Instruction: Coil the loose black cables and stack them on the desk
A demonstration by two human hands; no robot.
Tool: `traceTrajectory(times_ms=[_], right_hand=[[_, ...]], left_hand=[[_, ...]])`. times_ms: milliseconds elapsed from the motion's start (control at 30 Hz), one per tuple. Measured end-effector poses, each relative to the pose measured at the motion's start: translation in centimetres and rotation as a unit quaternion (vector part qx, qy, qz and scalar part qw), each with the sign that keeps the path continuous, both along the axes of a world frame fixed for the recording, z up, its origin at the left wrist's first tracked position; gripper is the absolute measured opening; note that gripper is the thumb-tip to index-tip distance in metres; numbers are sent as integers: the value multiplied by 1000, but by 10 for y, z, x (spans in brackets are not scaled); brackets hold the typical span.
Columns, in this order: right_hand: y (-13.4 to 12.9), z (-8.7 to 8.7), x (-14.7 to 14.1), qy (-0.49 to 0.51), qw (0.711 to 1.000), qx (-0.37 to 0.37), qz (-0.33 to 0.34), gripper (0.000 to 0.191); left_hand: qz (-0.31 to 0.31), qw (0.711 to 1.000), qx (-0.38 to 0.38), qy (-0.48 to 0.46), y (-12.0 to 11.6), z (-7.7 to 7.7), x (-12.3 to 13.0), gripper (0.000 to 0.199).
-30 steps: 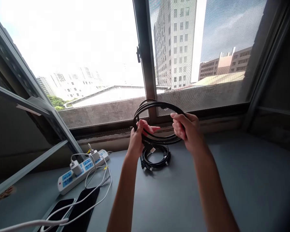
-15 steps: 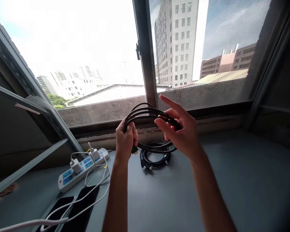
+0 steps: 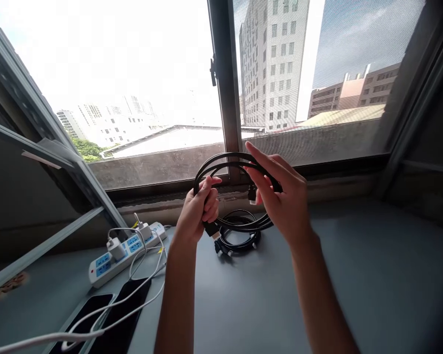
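A black HDMI cable, wound into a loose coil, is held up between my two hands above the table. My left hand grips the coil's left side with curled fingers, and one plug hangs below that hand. On the right side, my right hand closes around the loops, its index finger pointing up and away from them. The other plug dangles beside the right fingers. Behind and below lies a second coiled black cable on the table, partly covered by the held coil.
At left, a white power strip bears two plugged-in chargers with white cables. Two dark phones lie in front of it under the cables. The grey table meets a window at the back; a metal frame slants down at left.
The held coil has become rounder and its loops lie closer together. A second plug now shows by my right hand. My left fingers have shifted on the cable.
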State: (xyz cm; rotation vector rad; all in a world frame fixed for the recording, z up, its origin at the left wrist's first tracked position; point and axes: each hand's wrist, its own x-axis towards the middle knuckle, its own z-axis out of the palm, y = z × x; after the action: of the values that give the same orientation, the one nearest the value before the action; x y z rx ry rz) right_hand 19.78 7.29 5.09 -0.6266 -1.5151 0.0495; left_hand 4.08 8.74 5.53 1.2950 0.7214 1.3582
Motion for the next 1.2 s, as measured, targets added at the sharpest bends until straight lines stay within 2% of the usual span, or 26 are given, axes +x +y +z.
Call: traceTrajectory(times_ms=[133,367,567,800,1033,1133,1200], right_hand=[[10,-3,2,4,1000,12,-20,33],[17,-6,8,31,999,6,9,26],[18,-5,6,-28,998,-7,-49,23],[16,-4,-1,-50,995,-28,-86,22],[20,-5,0,-9,998,-12,-65,15],[24,-8,1,-3,994,-45,-98,25],[28,-11,1,-14,992,-86,-96,23]], left_hand=[[-8,1000,-6,0,1,-1,-1,22],[-22,999,1,46,-5,2,-1,22],[-15,997,5,70,-7,3,2,29],[102,986,65,115,-2,-4,4,34],[193,960,162,119,-1,-4,5,26],[249,940,178,152,-7,-1,5,41],[284,923,194,174,-13,1,5,52]])
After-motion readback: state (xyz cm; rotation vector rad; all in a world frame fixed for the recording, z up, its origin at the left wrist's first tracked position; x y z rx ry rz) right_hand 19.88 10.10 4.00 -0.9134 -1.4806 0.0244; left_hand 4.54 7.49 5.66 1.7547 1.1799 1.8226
